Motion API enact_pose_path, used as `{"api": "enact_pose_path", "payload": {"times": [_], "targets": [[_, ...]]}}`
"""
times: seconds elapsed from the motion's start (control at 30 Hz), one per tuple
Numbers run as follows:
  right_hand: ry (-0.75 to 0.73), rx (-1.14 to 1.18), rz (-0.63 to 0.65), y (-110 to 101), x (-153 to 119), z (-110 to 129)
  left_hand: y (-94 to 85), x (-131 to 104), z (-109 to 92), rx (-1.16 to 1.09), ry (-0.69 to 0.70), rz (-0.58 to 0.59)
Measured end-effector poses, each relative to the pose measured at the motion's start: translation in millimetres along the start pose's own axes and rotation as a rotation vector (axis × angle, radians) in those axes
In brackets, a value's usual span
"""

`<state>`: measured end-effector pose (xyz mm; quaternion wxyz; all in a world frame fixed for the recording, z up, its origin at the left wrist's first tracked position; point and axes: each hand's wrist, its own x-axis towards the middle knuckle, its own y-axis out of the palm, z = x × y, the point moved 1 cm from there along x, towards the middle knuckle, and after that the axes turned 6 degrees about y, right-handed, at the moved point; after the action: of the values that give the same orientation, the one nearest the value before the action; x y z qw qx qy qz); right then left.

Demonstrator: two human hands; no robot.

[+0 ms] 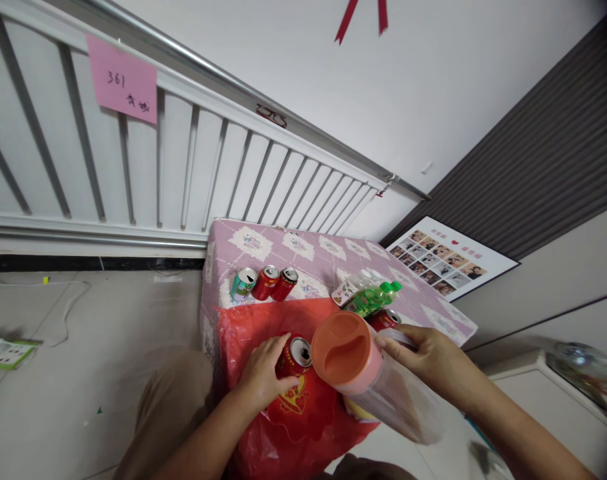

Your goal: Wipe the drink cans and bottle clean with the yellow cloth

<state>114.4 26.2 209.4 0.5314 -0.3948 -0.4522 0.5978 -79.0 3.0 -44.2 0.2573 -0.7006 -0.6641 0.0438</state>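
Note:
My left hand [261,373] is wrapped around an opened red drink can [298,357], its fingers behind and its thumb in front. The can stands over a red plastic sheet [303,313] spread across the near end of the table. Close to its right, a clear pitcher [408,403] with an orange lid [342,347] leans with its top toward the can. My right hand [428,357] grips this pitcher by its handle. Whether any liquid leaves the spout cannot be seen. Below the can lies a red piece with a gold print [301,410].
A green can [243,285] and two red cans [276,283] stand at the table's left. Green-capped bottles [373,297] and another red can [385,320] are at the right. A white radiator [223,160] runs behind; a power strip [8,353] lies on the floor.

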Motion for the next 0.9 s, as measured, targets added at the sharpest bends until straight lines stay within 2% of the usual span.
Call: {"api": "enact_pose_path", "payload": {"times": [0.13, 0.9], "targets": [[0.043, -0.067, 0.101, 0.0, 1.1, -1.5, -0.7, 0.0, -1.1, -0.001, 0.003, -0.002], [0.019, -0.044, 0.076, -2.3, -0.1, 1.0, 0.1, 0.0, 0.6, -0.002, -0.002, 0.004]]}}
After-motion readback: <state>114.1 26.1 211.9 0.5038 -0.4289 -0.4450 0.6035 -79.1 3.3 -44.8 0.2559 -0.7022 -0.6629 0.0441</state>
